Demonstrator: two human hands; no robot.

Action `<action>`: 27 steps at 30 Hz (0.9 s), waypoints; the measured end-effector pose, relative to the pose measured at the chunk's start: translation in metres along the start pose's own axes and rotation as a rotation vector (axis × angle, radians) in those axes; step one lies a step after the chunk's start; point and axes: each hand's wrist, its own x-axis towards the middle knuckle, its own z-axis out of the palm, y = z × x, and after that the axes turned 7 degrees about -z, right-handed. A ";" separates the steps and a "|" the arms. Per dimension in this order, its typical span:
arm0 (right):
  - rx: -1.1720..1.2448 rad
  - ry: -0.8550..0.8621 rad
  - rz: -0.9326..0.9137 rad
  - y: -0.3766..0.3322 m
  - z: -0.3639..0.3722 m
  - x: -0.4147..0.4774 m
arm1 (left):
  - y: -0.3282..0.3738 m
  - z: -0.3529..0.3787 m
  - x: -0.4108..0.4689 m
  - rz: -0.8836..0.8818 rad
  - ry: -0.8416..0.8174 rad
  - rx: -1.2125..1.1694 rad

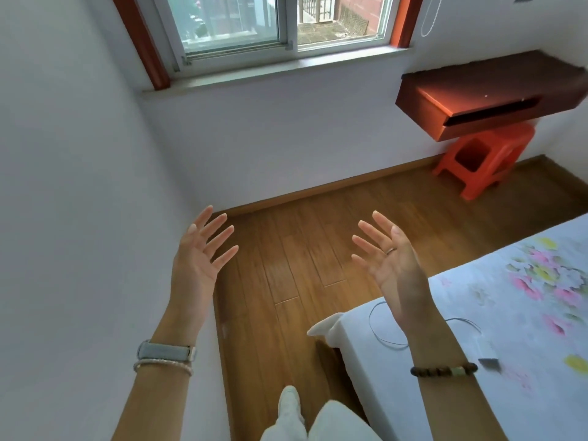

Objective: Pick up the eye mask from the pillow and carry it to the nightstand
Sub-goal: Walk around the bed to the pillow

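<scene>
Spanning the right side, one floral-sheeted bed (509, 313) sits below one wall-mounted shelf (483, 93) and one orange stool (480, 160), while two hands, left hand (199, 265) and right hand (394, 265), hover spread wide, holding nothing; eye mask unseen.

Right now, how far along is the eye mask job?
Nothing looks done yet. Both the left hand and right hand are open and empty above the floor. No eye mask or pillow shows; only the bed corner. Pickup and carrying remain.
</scene>
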 end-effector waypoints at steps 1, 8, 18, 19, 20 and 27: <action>0.004 0.013 0.000 0.000 0.001 0.009 | 0.001 0.002 0.015 -0.006 -0.014 0.006; 0.008 0.134 -0.002 0.002 -0.010 0.077 | -0.005 0.027 0.111 -0.055 -0.135 0.031; 0.075 0.279 -0.028 0.009 -0.032 0.215 | -0.004 0.111 0.288 -0.108 -0.291 0.039; 0.089 0.298 -0.038 0.007 -0.038 0.231 | -0.004 0.124 0.306 -0.109 -0.309 0.048; 0.100 0.315 -0.044 0.003 -0.043 0.248 | -0.003 0.139 0.324 -0.112 -0.328 0.061; 0.160 0.407 -0.110 -0.030 -0.084 0.341 | 0.008 0.241 0.424 -0.109 -0.465 0.080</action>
